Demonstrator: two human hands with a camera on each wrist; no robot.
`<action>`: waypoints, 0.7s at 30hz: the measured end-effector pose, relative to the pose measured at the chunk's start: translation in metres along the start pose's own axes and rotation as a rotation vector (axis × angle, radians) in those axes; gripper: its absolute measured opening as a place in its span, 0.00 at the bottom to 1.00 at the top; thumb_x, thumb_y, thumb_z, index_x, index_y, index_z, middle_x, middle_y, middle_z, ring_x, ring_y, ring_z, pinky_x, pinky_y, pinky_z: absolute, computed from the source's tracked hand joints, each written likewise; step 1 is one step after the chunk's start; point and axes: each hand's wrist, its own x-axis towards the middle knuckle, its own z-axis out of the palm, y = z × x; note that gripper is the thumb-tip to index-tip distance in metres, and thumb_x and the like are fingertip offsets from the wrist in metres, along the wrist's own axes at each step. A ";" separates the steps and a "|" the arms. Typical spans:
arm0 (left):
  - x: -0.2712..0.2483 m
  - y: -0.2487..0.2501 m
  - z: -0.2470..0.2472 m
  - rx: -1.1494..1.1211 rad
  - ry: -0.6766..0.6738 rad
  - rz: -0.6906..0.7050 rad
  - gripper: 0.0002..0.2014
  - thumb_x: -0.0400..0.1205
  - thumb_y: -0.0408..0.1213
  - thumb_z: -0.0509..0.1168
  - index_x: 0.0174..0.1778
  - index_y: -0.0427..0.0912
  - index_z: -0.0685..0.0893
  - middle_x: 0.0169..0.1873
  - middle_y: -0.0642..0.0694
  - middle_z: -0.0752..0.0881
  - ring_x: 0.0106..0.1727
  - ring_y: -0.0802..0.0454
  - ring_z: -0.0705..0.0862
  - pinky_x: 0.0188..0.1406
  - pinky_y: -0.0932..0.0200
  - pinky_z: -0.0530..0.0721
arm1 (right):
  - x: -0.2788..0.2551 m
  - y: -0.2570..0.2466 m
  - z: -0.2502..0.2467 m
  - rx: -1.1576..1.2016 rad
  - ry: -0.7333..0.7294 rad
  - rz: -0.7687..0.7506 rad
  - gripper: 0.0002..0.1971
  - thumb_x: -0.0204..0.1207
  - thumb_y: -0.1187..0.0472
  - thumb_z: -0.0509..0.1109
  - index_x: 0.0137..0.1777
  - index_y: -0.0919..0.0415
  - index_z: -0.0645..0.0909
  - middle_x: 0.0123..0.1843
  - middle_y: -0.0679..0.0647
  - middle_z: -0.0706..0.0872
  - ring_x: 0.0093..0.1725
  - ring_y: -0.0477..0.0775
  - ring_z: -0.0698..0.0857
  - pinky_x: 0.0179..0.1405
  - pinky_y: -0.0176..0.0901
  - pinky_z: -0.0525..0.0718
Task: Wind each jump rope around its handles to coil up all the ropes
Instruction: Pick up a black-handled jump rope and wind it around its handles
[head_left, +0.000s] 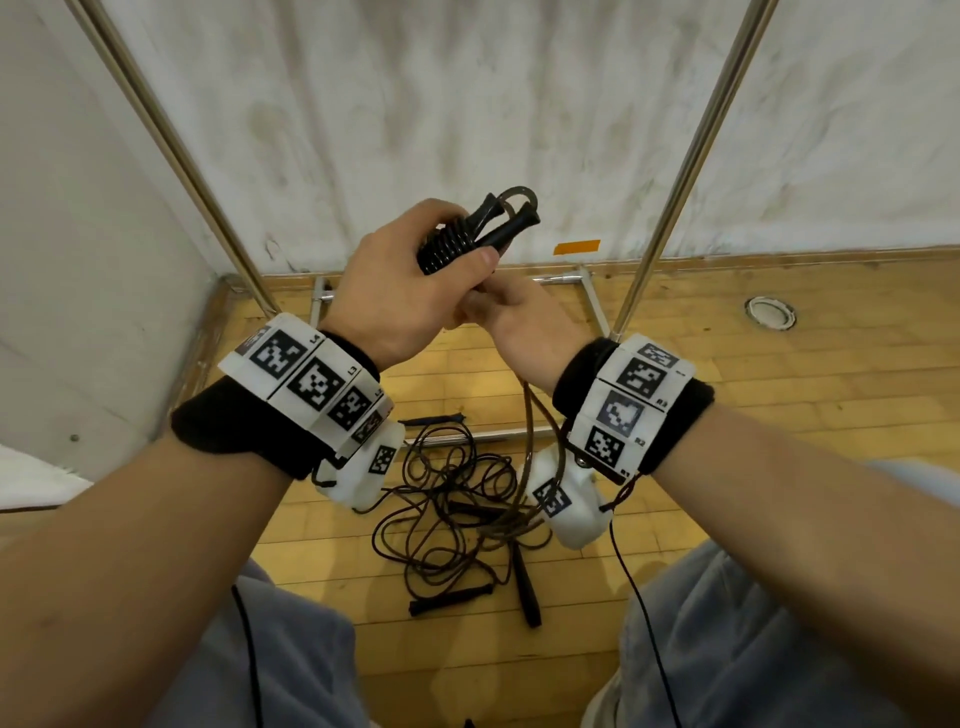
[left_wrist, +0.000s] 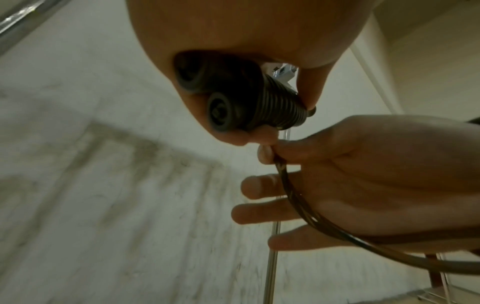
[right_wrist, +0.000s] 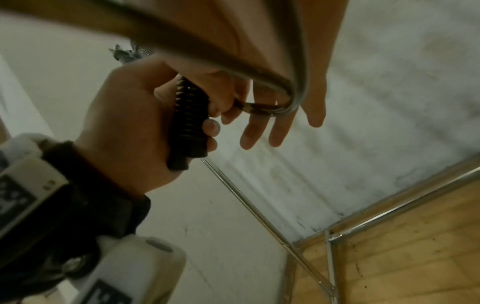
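My left hand (head_left: 462, 249) grips a pair of black jump-rope handles (head_left: 498, 223) held side by side, with several tight turns of dark rope (head_left: 447, 249) wound round them. In the left wrist view the handle ends (left_wrist: 221, 111) and the coil (left_wrist: 280, 107) show under my palm. Just below, my right hand (head_left: 480, 306) pinches the free rope (left_wrist: 285, 179) between thumb and forefinger, its other fingers (left_wrist: 259, 214) spread. The rope (head_left: 527, 441) hangs down past my right wrist to the floor. The right wrist view shows the left hand (right_wrist: 145, 115) round the coiled handles (right_wrist: 191, 123) and a rope loop (right_wrist: 272, 108).
A tangle of other dark jump ropes (head_left: 457, 519) with black handles (head_left: 527, 587) lies on the wooden floor between my knees. Metal rack poles (head_left: 691, 156) rise left and right against a white wall. Orange tape (head_left: 576, 246) and a round floor fitting (head_left: 770, 312) sit farther off.
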 end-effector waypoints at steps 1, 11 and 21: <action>0.001 0.001 -0.001 0.003 0.010 -0.003 0.14 0.74 0.53 0.66 0.53 0.54 0.79 0.38 0.55 0.86 0.32 0.60 0.84 0.37 0.56 0.85 | -0.001 -0.001 0.000 0.045 -0.005 0.009 0.12 0.84 0.62 0.57 0.55 0.64 0.81 0.45 0.57 0.86 0.52 0.57 0.84 0.65 0.59 0.76; 0.012 -0.010 -0.012 0.120 0.151 -0.007 0.14 0.76 0.53 0.67 0.55 0.53 0.80 0.40 0.59 0.84 0.40 0.55 0.84 0.43 0.55 0.82 | -0.001 0.010 0.004 -0.092 0.015 -0.005 0.09 0.83 0.57 0.59 0.50 0.59 0.80 0.31 0.48 0.75 0.27 0.46 0.73 0.29 0.42 0.74; 0.023 -0.051 -0.018 0.622 0.102 -0.018 0.18 0.81 0.52 0.64 0.63 0.48 0.73 0.50 0.40 0.87 0.44 0.39 0.84 0.37 0.52 0.77 | -0.001 0.010 -0.006 -0.360 -0.135 -0.023 0.15 0.83 0.53 0.60 0.36 0.57 0.77 0.26 0.48 0.71 0.23 0.43 0.69 0.25 0.38 0.65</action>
